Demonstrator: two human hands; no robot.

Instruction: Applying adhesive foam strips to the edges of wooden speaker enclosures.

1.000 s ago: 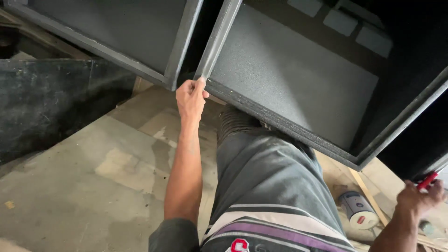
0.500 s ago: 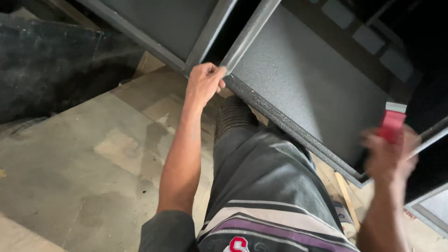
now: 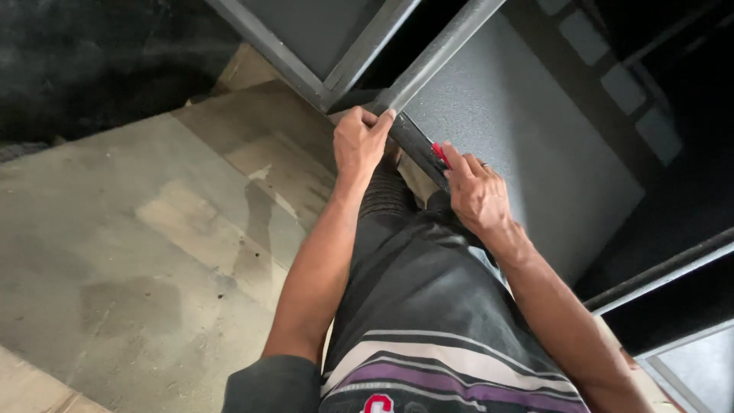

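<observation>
Left hand (image 3: 359,141) grips grey metal panel frame (image 3: 428,65) corner; right hand (image 3: 474,191) pinches small red tool (image 3: 440,153) on edge; slip could nick fingers.

Frame (image 3: 417,141) under left hand (image 3: 359,141): grey painted metal, smooth, matt. Panel (image 3: 527,145) beside right hand (image 3: 475,195): grainy, rough, dull grey. Red tool (image 3: 440,153): glossy plastic. Floor (image 3: 138,252): worn plywood, stained.

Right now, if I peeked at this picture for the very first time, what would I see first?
First you would see two bare hands meeting in the middle, at the corner of a big grey framed panel. The left hand grips the frame's lower edge, and the right hand presses a small red tool against that same edge. Below them is the person's dark trouser leg, with a stained concrete floor to the left.
</observation>
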